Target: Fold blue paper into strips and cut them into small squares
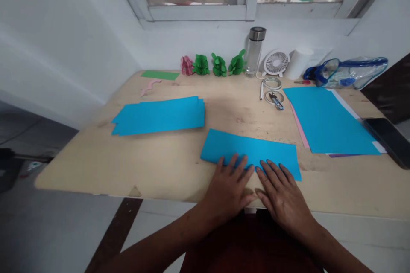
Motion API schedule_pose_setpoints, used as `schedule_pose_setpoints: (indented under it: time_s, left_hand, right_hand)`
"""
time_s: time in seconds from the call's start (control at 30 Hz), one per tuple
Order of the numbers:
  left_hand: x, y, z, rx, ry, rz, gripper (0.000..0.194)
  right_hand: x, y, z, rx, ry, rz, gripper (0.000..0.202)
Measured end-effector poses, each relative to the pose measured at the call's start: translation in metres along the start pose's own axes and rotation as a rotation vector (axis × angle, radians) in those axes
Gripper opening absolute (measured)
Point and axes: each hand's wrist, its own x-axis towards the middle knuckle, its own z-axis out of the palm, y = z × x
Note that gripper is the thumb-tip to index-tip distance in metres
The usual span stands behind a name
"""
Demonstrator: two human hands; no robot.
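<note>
A folded strip of blue paper point(256, 149) lies near the table's front edge, slightly slanted. My left hand point(229, 187) rests flat along its near edge, fingers spread. Beside it, my right hand point(282, 190) lies with outstretched fingers on the right half of the same near edge. Neither hand grips anything. To the left is a loose pile of blue paper strips point(160, 115), their ends unevenly lined up. On the right, a large blue sheet point(333, 123) tops a stack in which pink, white and purple edges show.
Along the wall stand green paper shapes point(219, 65), a pink one point(186, 65), a glass bottle point(254, 53) and a small fan point(276, 63). A box cutter point(276, 100) lies by tape rolls point(272, 83). A phone point(389, 140) sits at the right edge, near a clear pouch point(355, 72).
</note>
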Motion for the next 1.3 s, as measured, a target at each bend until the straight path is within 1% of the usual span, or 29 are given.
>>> schedule_pose_setpoints:
  time_s: [0.07,0.13,0.17,0.23,0.37,0.43,0.53,0.63,0.67,0.7,0.77,0.83,0.9,0.97,1.03,1.1,1.17,1.23,1.3]
  left_hand:
    - [0.001,0.006,0.002,-0.020,-0.014,0.032,0.064]
    - [0.000,0.006,0.005,-0.019,-0.016,0.038,0.068]
    - [-0.004,0.002,0.005,-0.008,-0.015,0.026,0.071]
    - [-0.015,-0.011,0.004,0.032,-0.013,-0.021,0.073]
    - [-0.045,-0.047,-0.005,0.146,-0.014,-0.163,0.069]
    - [-0.057,-0.058,-0.009,0.181,-0.010,-0.215,0.068]
    - [-0.064,-0.061,-0.012,0.207,0.013,-0.247,0.065]
    - [-0.059,-0.059,-0.011,0.240,0.096,-0.270,0.053]
    - [-0.056,-0.060,-0.011,0.243,0.130,-0.253,0.047]
    - [-0.052,-0.063,-0.010,0.241,0.161,-0.208,0.041]
    - [-0.043,-0.073,-0.010,0.237,0.198,-0.058,0.031]
    - [-0.035,-0.087,-0.011,0.263,0.215,0.096,0.028]
    - [-0.027,-0.100,-0.015,0.304,0.211,0.210,0.028]
    - [-0.021,-0.111,-0.019,0.317,0.206,0.282,0.025]
    - [-0.016,-0.115,-0.023,0.295,0.204,0.319,0.024]
    - [-0.012,-0.115,-0.029,0.272,0.217,0.330,0.023]
    - [-0.008,-0.109,-0.037,0.259,0.253,0.333,0.020]
    - [-0.005,-0.100,-0.047,0.254,0.311,0.350,0.017]
    - [-0.003,-0.091,-0.057,0.240,0.373,0.398,0.018]
  right_hand:
    - [-0.002,0.001,0.003,-0.010,0.003,-0.007,0.052]
    - [-0.002,0.002,0.006,-0.018,0.007,-0.019,0.053]
    - [-0.002,0.003,0.007,-0.021,0.009,-0.025,0.053]
    - [-0.002,0.003,0.008,-0.024,0.009,-0.032,0.053]
    - [-0.002,0.003,0.007,-0.028,0.007,-0.036,0.054]
    - [-0.002,0.002,0.007,-0.030,0.011,-0.030,0.053]
    - [-0.002,0.002,0.006,-0.031,0.014,-0.021,0.052]
    - [-0.002,0.001,0.006,-0.032,0.020,-0.024,0.052]
    - [-0.002,0.000,0.006,-0.033,0.024,-0.022,0.051]
    - [-0.001,0.000,0.006,-0.032,0.029,-0.018,0.051]
    - [0.000,0.000,0.005,-0.031,0.040,-0.010,0.050]
    - [0.001,0.000,0.005,-0.030,0.049,-0.006,0.049]
    - [0.001,0.000,0.004,-0.031,0.054,-0.004,0.047]
    - [0.000,-0.001,0.002,-0.029,0.061,0.004,0.045]
    - [0.002,-0.003,0.000,-0.015,0.075,0.015,0.044]
    - [0.009,-0.007,-0.003,0.014,0.097,0.022,0.042]
    - [0.023,-0.014,-0.005,0.043,0.126,0.010,0.040]
    - [0.042,-0.024,-0.005,0.061,0.165,-0.023,0.037]
    - [0.064,-0.034,-0.005,0.071,0.210,-0.064,0.032]
